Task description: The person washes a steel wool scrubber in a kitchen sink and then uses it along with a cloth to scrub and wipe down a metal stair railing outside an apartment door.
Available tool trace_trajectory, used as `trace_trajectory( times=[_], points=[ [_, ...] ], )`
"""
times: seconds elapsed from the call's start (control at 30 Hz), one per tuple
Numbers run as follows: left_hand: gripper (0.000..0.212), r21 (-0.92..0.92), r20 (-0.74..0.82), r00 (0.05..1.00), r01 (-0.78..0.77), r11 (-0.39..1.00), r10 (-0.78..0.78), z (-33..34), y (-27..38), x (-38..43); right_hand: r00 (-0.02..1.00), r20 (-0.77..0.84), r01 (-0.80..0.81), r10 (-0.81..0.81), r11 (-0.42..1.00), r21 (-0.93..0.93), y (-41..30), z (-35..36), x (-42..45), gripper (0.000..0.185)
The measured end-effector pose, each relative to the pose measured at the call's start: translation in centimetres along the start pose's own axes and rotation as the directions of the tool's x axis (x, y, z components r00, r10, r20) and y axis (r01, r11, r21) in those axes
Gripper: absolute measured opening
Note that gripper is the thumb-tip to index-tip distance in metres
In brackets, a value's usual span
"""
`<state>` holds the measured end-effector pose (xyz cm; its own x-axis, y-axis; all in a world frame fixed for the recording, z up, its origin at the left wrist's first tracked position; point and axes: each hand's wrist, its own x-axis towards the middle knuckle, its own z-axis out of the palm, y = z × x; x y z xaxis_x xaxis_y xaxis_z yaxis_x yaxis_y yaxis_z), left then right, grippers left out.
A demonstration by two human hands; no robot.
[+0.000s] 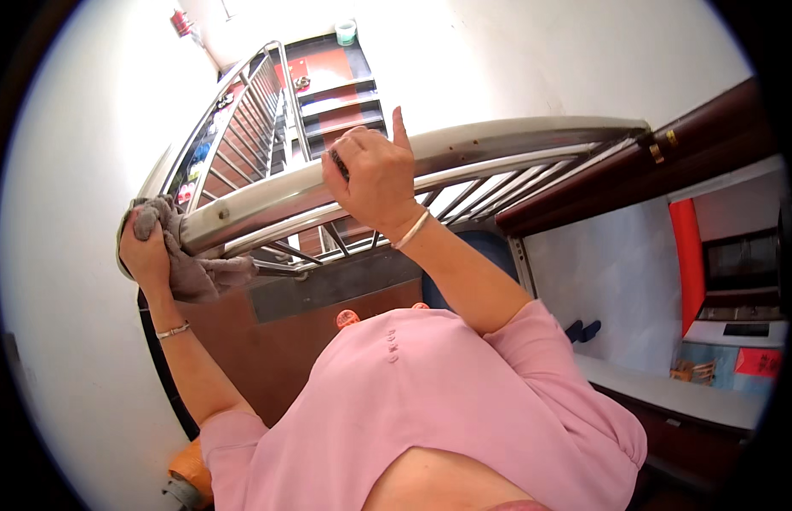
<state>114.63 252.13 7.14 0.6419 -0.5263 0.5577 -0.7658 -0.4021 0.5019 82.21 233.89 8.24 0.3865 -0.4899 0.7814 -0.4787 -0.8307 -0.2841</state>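
Note:
A grey plush cloth (190, 274) is bunched around the left end of a stainless steel handrail (268, 204), and part of it hangs below. My left hand (144, 252) grips this cloth against the rail end. Farther right along the same rail, my right hand (377, 182) is curled over the top with one finger sticking up. A small dark, rough-looking object (338, 165) shows between its thumb and fingers; most of it is hidden. Brown spots mark the rail's surface to both sides of the right hand.
Beyond the balusters, stairs (342, 118) lead to a landing with a bucket (345, 32). Shoes line the left side of the stairwell. The rail's right end meets a dark wooden post (664, 147). A blue container (469, 255) and an orange object (193, 469) stand nearby.

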Motion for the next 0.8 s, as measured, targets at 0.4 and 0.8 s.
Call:
trace_trajectory(
  times=[0.4,0.8],
  points=[
    [0.033,-0.002,0.009,0.998,0.055,0.999,-0.055,-0.4,0.1,-0.3,0.993,-0.118,-0.036,0.022,0.992,-0.118,7.4,-3.4,-2.4,0.012],
    [0.030,-0.006,0.027,0.999,-0.022,1.000,0.023,-0.1,-1.6,-0.1,0.994,0.005,-0.103,0.108,0.959,-0.263,11.4,-5.9,-1.7,0.012]
  ],
)
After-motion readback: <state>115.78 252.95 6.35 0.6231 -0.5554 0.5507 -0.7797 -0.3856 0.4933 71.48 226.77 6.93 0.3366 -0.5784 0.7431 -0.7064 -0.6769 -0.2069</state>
